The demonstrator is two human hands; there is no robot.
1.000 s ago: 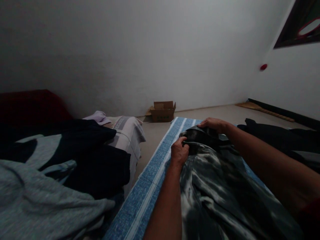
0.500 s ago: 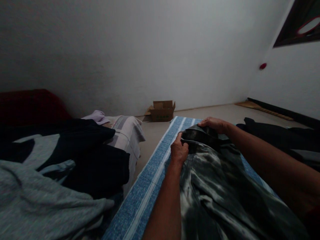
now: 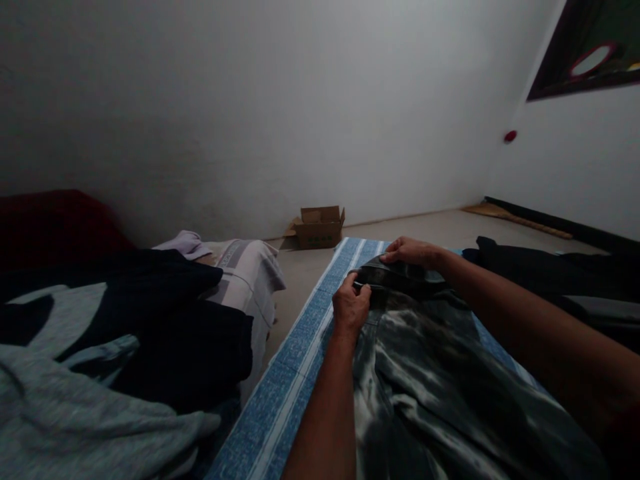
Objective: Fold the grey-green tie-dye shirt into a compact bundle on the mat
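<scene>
A dark grey-green garment with pale tie-dye streaks (image 3: pixel 425 373) lies over a blue and white striped cloth surface (image 3: pixel 300 340). Its far edge is pinched at the left corner by my left hand (image 3: pixel 351 303), thumb and fingers closed on the fabric. Farther along that same edge, my right hand (image 3: pixel 410 252) grips the cloth between thumb and fingers, its forearm crossing above the garment. The opening of the garment shows as a dark band between the two hands.
To the left, dark clothes (image 3: pixel 190 347) and a grey garment (image 3: pixel 90 413) lie beside a pale patterned cover (image 3: pixel 250 273). An open cardboard box (image 3: pixel 319 233) stands by the wall. More dark clothing (image 3: pixel 540 270) is at the right.
The view has shifted slightly, so the box and clothes sit a little lower and the right side has moved left. Both hands still hold the garment's edge, which lies a bit flatter.
</scene>
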